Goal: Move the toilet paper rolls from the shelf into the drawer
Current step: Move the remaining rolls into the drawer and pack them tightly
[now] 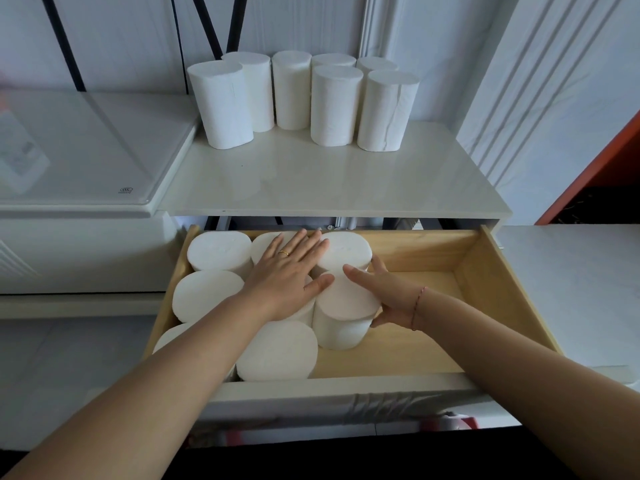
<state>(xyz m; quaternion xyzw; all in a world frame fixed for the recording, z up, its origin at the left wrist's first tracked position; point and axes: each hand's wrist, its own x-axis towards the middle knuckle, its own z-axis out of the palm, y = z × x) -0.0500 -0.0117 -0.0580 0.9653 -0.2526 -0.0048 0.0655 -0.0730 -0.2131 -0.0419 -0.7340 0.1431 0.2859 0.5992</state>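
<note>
Left hand [289,271] flat and spread, right hand [388,294] cupping a roll [341,317] mid-drawer [485,271]; uneven pressure could tip it rightward.

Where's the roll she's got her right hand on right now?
In the head view, that roll stands upright in the open drawer, right of the other rolls packed on the left. The right hand grips its right side; the left hand lies flat alongside.
</note>
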